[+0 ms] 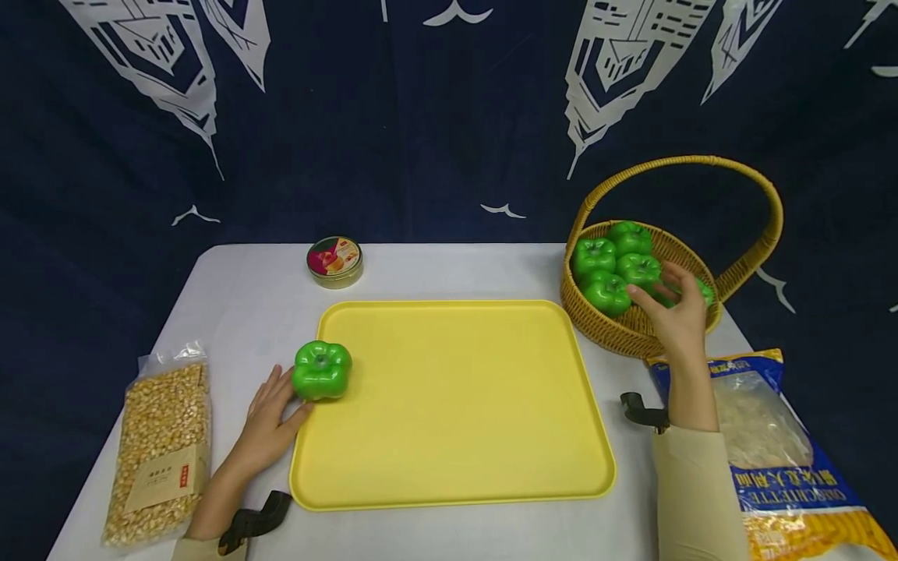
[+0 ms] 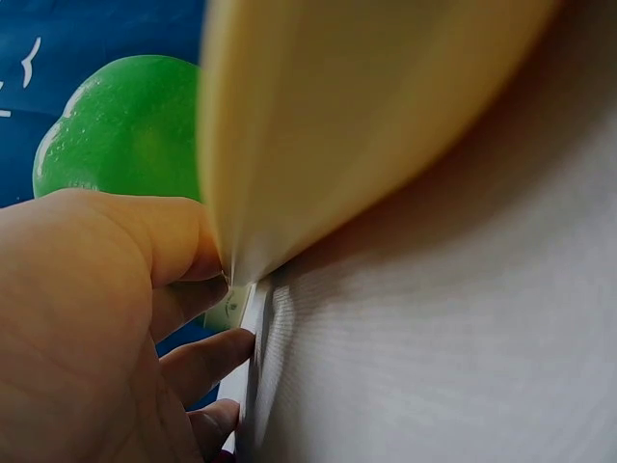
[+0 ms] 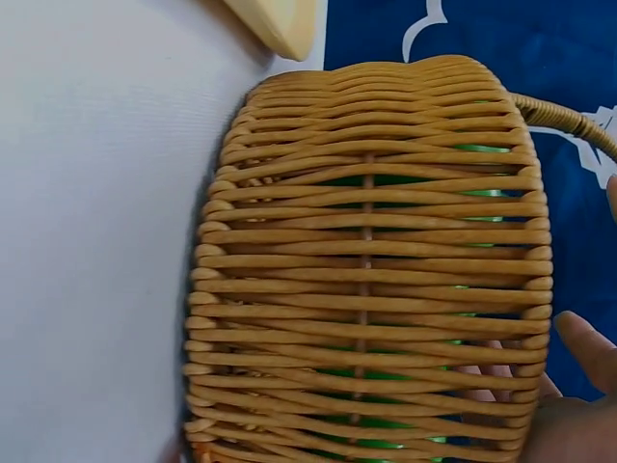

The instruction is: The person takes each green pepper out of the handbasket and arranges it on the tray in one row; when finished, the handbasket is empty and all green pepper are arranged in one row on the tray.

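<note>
A green bell pepper (image 1: 321, 371) sits on the left rim of a yellow tray (image 1: 456, 405). My left hand (image 1: 270, 425) lies beside it, fingers extended over the table and thumb at the tray's edge. In the left wrist view that thumb is right by the tray rim (image 2: 217, 125). At the right, my right hand (image 1: 677, 312) reaches over the front rim of a wicker basket (image 1: 610, 331) holding several green bell peppers (image 1: 606, 292). Its thumb and fingers are spread above the peppers, partly hiding one. Through the weave, the right wrist view shows some fingers inside.
A round tin (image 1: 334, 262) stands behind the tray. A bag of corn kernels (image 1: 157, 444) lies at the left. At the right, under my forearm, is a blue and yellow pasta bag (image 1: 772, 436). The basket's tall handle (image 1: 684, 161) arches over its back.
</note>
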